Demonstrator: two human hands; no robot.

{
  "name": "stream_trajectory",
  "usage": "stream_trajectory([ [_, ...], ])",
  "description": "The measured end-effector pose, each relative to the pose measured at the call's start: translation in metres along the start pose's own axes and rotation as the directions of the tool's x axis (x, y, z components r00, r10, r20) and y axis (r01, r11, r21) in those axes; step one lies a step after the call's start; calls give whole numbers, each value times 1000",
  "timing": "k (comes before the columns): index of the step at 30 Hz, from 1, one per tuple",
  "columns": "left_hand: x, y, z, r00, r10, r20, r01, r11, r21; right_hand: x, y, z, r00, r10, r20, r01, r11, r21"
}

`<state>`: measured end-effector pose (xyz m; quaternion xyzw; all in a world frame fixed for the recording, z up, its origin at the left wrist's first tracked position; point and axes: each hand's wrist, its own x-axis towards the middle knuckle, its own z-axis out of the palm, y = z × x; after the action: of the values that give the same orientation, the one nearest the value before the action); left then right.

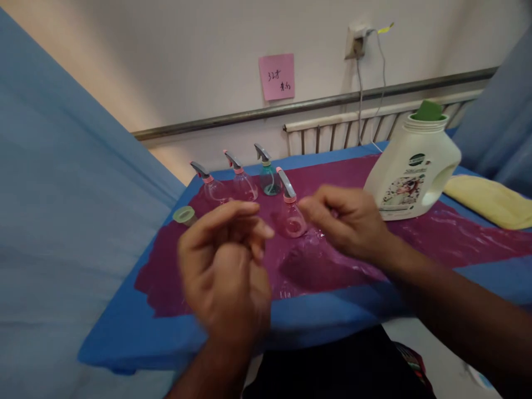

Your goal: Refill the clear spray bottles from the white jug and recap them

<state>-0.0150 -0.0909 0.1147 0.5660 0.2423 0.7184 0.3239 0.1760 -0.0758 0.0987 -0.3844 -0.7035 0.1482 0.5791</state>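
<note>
My left hand [226,266] hovers over the near part of the table, fingers curled loosely and partly blurred; nothing shows in it. My right hand [343,219] is beside a small pink spray bottle [291,216] standing on the purple plastic sheet [436,238], with fingers bent together near the bottle's side; I cannot see whether they touch it. Behind stand two clear spray bottles with pink collars [211,185] [243,180] and a teal spray bottle [269,174].
A large white detergent jug [413,166] with a green cap stands at the right. A green lid [184,215] lies at the left of the sheet. A yellow cloth [490,202] lies at far right. Blue cloth [166,332] covers the table; a radiator and wall are behind.
</note>
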Motion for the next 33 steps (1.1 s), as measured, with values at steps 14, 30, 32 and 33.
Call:
stream_trajectory([
  [14,26,-150,-25,921,-96,378,-80,901,426,-9,105,28,979,6,-204,-52,974,-222],
  [30,14,-174,-35,810,-220,544,-90,870,486,-32,135,39,998,56,-6,-56,971,-231],
  [32,12,-178,-37,796,-214,566,-104,873,477,-33,140,39,997,72,-17,-74,969,-237],
  [33,11,-179,-38,792,-215,572,-105,874,474,-34,141,39,997,77,-20,-80,968,-239],
])
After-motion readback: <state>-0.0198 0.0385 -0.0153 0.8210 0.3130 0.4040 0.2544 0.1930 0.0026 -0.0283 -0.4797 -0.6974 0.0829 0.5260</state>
